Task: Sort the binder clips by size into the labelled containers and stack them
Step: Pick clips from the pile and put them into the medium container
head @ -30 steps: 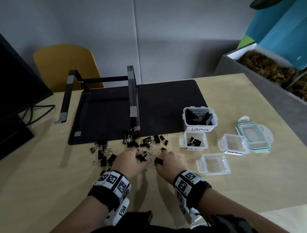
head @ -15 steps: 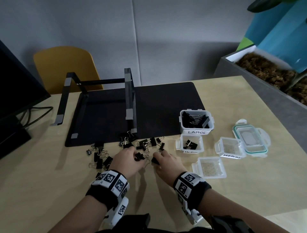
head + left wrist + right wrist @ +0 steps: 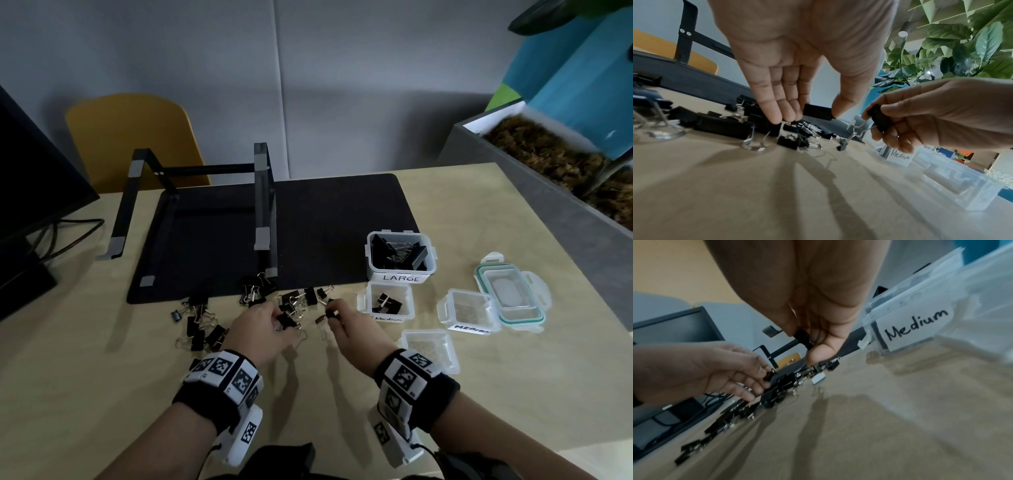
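Observation:
Black binder clips (image 3: 202, 327) lie scattered along the front edge of the black mat. My left hand (image 3: 265, 323) pinches one black clip (image 3: 818, 112) between thumb and fingers, just above the pile. My right hand (image 3: 346, 317) has lifted another black clip (image 3: 878, 120) off the table, gripped by fingertips and thumb, its wire handles hanging down. A clear tub labelled "Medium" (image 3: 388, 303) stands just right of my right hand with a few clips in it. Behind it the "LARGE" tub (image 3: 400, 255) holds big clips.
A second small tub labelled "MEDIUM" (image 3: 469, 311), a clear lid (image 3: 430, 347) and a larger teal-rimmed lid (image 3: 510, 296) lie to the right. A black laptop stand (image 3: 263, 205) sits on the mat (image 3: 335, 233). A monitor (image 3: 30, 192) is at left, a planter at right.
My right hand has risen off the table with its clip and shifted right toward the Medium tub. My left hand has pinched a clip from the pile.

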`<state>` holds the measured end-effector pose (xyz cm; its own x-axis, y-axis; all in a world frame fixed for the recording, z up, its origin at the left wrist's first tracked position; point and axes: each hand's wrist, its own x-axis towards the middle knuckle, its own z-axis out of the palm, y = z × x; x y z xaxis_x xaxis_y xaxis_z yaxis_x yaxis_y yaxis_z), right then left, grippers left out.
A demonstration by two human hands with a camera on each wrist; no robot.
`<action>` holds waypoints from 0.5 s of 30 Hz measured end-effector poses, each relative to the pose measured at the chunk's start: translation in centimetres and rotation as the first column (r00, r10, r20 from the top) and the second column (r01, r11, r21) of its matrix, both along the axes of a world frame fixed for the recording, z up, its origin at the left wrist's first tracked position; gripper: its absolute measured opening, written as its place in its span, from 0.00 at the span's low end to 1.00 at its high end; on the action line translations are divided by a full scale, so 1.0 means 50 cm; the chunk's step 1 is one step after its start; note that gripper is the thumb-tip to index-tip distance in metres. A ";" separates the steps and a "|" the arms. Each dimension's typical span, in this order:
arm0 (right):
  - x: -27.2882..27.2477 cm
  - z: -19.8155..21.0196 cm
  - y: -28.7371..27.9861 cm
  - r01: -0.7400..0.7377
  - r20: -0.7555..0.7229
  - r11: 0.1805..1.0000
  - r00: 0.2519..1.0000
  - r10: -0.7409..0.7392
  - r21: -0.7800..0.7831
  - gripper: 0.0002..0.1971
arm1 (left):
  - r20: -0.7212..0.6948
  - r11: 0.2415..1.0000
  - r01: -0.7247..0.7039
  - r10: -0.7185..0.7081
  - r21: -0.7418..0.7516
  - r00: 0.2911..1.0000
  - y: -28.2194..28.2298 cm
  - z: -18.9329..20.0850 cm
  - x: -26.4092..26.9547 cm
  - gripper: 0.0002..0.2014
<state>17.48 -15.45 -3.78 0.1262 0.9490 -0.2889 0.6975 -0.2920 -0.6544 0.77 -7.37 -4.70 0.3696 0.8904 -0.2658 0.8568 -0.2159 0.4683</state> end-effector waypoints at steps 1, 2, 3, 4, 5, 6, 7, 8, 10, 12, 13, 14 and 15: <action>0.008 0.005 0.002 0.035 -0.029 0.999 0.999 -0.035 0.000 0.13 | 0.011 1.000 -0.001 0.001 -0.007 1.000 0.000 0.003 0.006 0.12; 0.016 0.010 0.003 0.076 -0.063 0.997 0.995 -0.076 -0.003 0.12 | 0.020 1.000 0.001 0.000 -0.009 1.000 0.001 0.006 0.013 0.12; 0.024 0.013 0.005 0.114 -0.091 0.994 0.989 -0.113 -0.004 0.12 | 0.030 1.000 0.002 -0.002 -0.005 1.000 0.001 0.008 0.019 0.11; 0.033 0.018 0.006 0.146 -0.107 0.989 0.984 -0.146 -0.001 0.11 | 0.043 1.000 0.000 0.000 0.001 0.999 0.001 0.009 0.026 0.12; 0.043 0.021 0.007 0.173 -0.112 0.985 0.979 -0.172 0.003 0.11 | 0.060 1.000 -0.003 0.003 0.005 0.998 0.002 0.011 0.033 0.12; 0.054 0.025 0.007 0.194 -0.110 0.981 0.975 -0.192 0.009 0.10 | 0.072 1.000 -0.002 0.001 0.009 0.997 0.003 0.012 0.041 0.12; 0.066 0.028 0.007 0.213 -0.104 0.977 0.972 -0.210 0.014 0.10 | 0.076 1.000 0.008 -0.009 0.015 0.997 0.003 0.014 0.049 0.12; 0.078 0.032 0.007 0.231 -0.096 0.973 0.969 -0.228 0.025 0.10 | 0.075 0.999 0.023 -0.025 0.022 0.997 0.004 0.016 0.058 0.13; 0.107 0.036 0.007 0.275 -0.073 0.960 0.960 -0.271 0.053 0.10 | 0.081 0.999 0.039 -0.041 0.033 0.996 0.005 0.021 0.074 0.15; 0.137 0.039 0.005 0.311 -0.038 0.947 0.950 -0.309 0.076 0.10 | 0.100 0.999 0.037 -0.040 0.038 0.994 0.007 0.027 0.089 0.13; 0.152 0.038 0.004 0.328 -0.021 0.941 0.945 -0.327 0.081 0.09 | 0.109 0.999 0.038 -0.042 0.035 0.993 0.008 0.030 0.096 0.12; 0.167 0.037 0.003 0.342 -0.003 0.936 0.939 -0.343 0.082 0.09 | 0.114 0.999 0.043 -0.046 0.030 0.992 0.009 0.032 0.103 0.11; 0.182 0.035 0.002 0.354 0.014 0.932 0.934 -0.356 0.076 0.09 | 0.113 0.998 0.049 -0.052 0.028 0.992 0.009 0.035 0.109 0.10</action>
<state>26.56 -15.35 -2.01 0.4657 0.8587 -0.2142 0.5748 -0.4775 -0.6646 6.22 -6.91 -2.93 0.4410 0.8755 -0.1976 0.7859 -0.2704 0.5561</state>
